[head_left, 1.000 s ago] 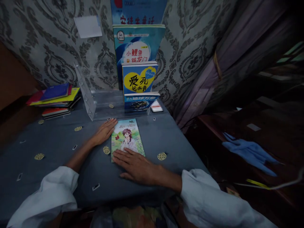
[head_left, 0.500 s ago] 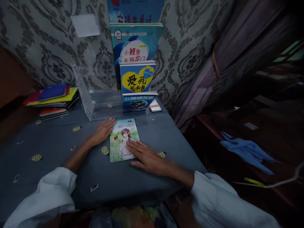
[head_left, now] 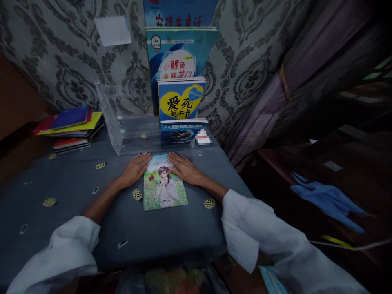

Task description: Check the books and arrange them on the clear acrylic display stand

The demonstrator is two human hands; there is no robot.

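A thin book with a drawn girl and a butterfly on its cover lies flat on the grey-blue tablecloth. My left hand rests at the book's upper left edge, fingers stretched forward. On the upper right part of the cover lies my right hand, its fingers extended and hiding some of the title. Just beyond the book stands a clear acrylic rack. Its right side holds books in steps: a blue one with a globe, a blue-and-yellow one, and taller ones behind.
A pile of books and folders sits at the back left. Patterned wallpaper and a tied purple curtain close off the back. To the right, a lower dark red surface carries a blue cloth and a cable.
My right hand has slid forward from the middle of the cover to its upper right corner. The left hand stays at the left edge. The view has shifted slightly.
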